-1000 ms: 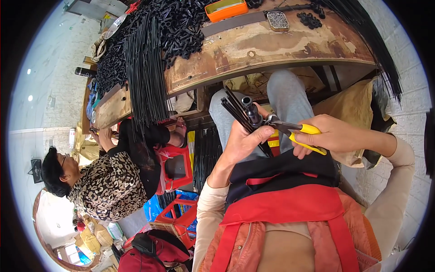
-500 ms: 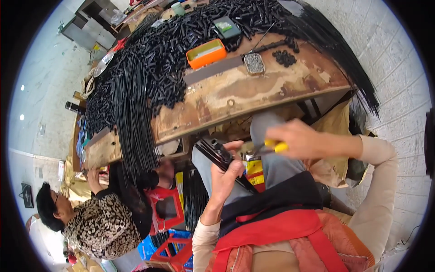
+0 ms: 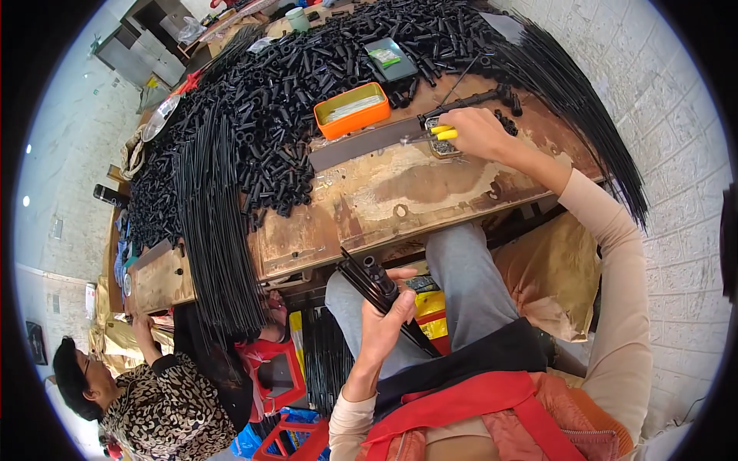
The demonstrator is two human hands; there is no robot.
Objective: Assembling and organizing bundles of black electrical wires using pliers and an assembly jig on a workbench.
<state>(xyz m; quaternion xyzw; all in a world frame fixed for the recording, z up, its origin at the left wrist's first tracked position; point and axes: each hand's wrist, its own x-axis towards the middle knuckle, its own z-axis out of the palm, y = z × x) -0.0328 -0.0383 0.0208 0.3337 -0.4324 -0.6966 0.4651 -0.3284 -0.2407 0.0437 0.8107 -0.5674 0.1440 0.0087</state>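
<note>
Above my lap, my left hand is wrapped round a bundle of thin black rods and a short black tube, its open end up. My right hand reaches over the table, closed on pliers with yellow handles. The pliers' metal jaws point left and hang over or beside a small tray of small metal pieces, partly hidden by hand and pliers. Whether the jaws grip a piece is too small to tell.
A wooden table bears a heap of black tubes, an orange box, a grey strip and a green case. Long black rods overhang its edge. At left, another person works near a red stool.
My right hand has moved with the pliers from beside the left hand, over my lap, up and away to the small tray. My left hand still holds the rods and tube.
</note>
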